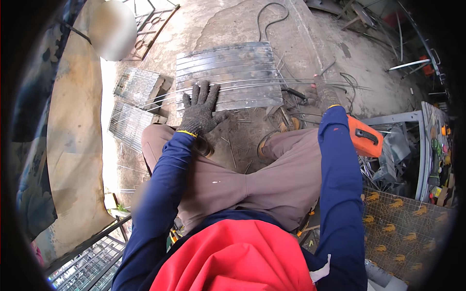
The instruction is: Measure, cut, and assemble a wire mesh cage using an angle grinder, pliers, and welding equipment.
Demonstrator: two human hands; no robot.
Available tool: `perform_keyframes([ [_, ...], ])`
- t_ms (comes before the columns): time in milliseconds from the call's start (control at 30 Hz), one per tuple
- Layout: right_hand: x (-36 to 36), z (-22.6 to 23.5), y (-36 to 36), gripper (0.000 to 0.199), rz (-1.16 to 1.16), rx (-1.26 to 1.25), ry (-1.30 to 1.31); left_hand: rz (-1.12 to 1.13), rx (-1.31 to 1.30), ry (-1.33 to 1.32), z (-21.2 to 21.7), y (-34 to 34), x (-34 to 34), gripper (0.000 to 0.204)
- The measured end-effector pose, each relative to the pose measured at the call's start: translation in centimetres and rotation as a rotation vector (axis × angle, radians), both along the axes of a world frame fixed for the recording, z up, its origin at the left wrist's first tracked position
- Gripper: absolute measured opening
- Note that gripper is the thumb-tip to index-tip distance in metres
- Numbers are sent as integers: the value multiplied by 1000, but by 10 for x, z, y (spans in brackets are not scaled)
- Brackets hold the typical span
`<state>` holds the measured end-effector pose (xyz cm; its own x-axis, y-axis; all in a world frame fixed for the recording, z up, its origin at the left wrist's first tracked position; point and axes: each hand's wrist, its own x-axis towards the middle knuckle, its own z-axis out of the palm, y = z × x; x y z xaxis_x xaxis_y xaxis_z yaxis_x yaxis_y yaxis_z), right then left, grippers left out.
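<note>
A ribbed metal panel (225,63) lies on the ground in front of my knees. Several long thin metal rods (252,83) cross over it from side to side and stick out past both edges. My left hand (200,111), in a dark knit glove, rests on the rods and the panel's near left part with fingers spread. Beyond the panel's right edge, my gloved right hand (326,97) is closed around the rods; its fingers are partly hidden. A black-handled tool (294,94) lies just left of that hand, its kind unclear.
Stacked wire-mesh pieces (133,104) stand left of the panel. An orange case-like machine (365,137) sits by my right forearm, near a grey metal frame (393,119). A dark cable (272,6) loops on the floor. Patterned sheeting (403,228) lies at lower right.
</note>
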<state>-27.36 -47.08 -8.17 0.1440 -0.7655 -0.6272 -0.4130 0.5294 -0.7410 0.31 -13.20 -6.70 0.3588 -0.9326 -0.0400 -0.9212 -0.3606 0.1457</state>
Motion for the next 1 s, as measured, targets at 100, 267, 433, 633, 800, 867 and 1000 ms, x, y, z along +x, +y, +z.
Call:
perform_keyframes([
  [100, 32, 45, 41, 52, 219, 127, 221, 23, 8, -5, -7, 14, 9, 96],
  [267, 37, 56, 76, 44, 552, -690, 491, 57, -45, 56, 8, 13, 3, 103],
  [433, 51, 65, 96, 35, 628, -945, 507, 108, -83, -41, 4, 11, 5, 83],
  [633, 61, 51, 115, 44, 714, -963, 628, 116, -47, 29, -2, 21, 13, 83],
  [800, 55, 16, 109, 54, 768, -1263, 642, 104, -76, 23, 5, 13, 6, 81],
  [867, 54, 12, 108, 55, 845, -1205, 709, 93, -122, 38, 2, 12, 8, 78],
  [1000, 72, 30, 120, 56, 844, -1089, 752, 98, -207, 68, 0, 19, 40, 67],
])
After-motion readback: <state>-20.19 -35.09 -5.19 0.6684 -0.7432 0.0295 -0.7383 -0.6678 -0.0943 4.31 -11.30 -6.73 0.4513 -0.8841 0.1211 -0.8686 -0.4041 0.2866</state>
